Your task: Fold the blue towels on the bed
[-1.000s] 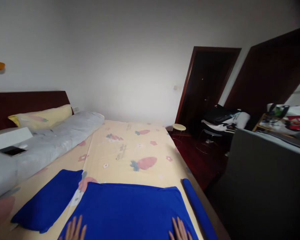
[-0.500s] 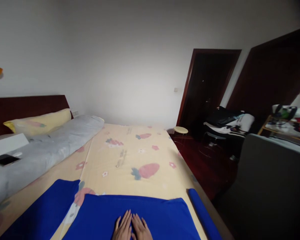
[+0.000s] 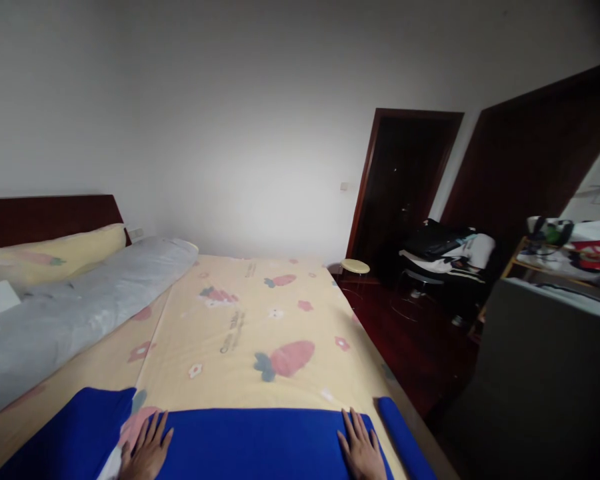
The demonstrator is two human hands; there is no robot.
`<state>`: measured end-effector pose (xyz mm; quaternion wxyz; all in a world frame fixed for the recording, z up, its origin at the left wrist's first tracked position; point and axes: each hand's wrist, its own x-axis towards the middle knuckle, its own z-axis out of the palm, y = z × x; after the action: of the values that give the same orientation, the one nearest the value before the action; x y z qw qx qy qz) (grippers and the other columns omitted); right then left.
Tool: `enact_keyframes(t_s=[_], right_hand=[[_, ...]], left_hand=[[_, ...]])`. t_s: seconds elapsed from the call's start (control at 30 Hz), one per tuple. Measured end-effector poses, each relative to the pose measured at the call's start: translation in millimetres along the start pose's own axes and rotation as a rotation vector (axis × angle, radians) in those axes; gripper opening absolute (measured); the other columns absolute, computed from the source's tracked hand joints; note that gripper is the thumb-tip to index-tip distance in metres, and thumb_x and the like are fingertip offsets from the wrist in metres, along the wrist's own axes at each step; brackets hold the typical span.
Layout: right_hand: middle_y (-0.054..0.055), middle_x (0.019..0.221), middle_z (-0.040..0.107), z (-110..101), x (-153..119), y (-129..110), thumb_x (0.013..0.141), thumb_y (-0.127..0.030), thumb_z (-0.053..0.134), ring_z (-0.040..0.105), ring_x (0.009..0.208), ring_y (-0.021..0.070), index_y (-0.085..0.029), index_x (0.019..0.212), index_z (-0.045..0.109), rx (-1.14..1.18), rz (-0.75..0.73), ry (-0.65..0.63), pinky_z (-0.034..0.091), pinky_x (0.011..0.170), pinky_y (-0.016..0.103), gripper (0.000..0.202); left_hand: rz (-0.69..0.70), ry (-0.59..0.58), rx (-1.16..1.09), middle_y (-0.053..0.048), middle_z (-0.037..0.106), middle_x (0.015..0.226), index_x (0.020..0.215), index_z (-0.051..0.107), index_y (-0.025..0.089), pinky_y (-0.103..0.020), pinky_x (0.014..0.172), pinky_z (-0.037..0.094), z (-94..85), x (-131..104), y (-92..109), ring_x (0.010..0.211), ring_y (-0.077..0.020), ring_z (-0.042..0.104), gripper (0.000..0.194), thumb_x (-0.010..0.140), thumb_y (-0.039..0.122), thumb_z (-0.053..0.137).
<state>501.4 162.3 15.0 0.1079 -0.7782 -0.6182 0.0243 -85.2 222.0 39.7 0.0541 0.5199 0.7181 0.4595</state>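
A blue garment (image 3: pixel 250 443) lies spread on the bed at the bottom centre, with one blue sleeve (image 3: pixel 63 440) out to the left and the other, narrow sleeve (image 3: pixel 405 437) along the right. Flat at the garment's upper left edge rests my left hand (image 3: pixel 149 450), fingers apart, partly over the sheet. My right hand (image 3: pixel 361 448) presses near the upper right corner with its fingers spread. Neither hand grips anything.
The yellow patterned bed sheet (image 3: pixel 240 367) reaches to the wall. A grey covered bundle (image 3: pixel 95 300) and yellow pillow (image 3: pixel 55 253) lie left. A round stool (image 3: pixel 355 267), loaded chair (image 3: pixel 445 250) and dark panel (image 3: pixel 550 373) stand right.
My hands have moved apart from the garment's middle to its left and right upper corners. The garment's top edge looks straighter. The view has shifted slightly right and up.
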Motion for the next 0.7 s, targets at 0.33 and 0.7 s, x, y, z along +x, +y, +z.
enact_keyframes(t_s=[0.33, 0.7], right_hand=[[-0.001, 0.149, 0.039, 54.8, -21.5, -191.1, 0.094, -0.035, 0.037, 0.039, 0.137, 0.0242, -0.037, 0.144, 0.034, 0.339, -0.516, -0.025, 0.038, 0.112, 0.048, 0.05], [0.006, 0.153, 0.037, 23.7, -0.7, 36.8, 0.089, -0.066, 0.027, 0.028, 0.143, 0.0285, -0.027, 0.144, 0.04, 0.049, -0.012, 0.099, 0.029, 0.114, 0.055, 0.069]], left_hand=[[0.579, -0.8, 0.328, 0.001, 0.03, 0.156, 0.148, 0.023, 0.032, -0.046, 0.117, 0.029, 118.3, -128.7, 140.4, 0.143, -0.0196, 0.031, 0.057, 0.091, 0.027, 0.028], [-0.031, -0.473, 0.833, 0.002, 0.033, 0.156, 0.146, 0.034, 0.037, -0.057, 0.116, 0.018, 14.0, -27.4, 1.1, 0.148, -0.0247, 0.015, 0.065, 0.082, 0.05, 0.035]])
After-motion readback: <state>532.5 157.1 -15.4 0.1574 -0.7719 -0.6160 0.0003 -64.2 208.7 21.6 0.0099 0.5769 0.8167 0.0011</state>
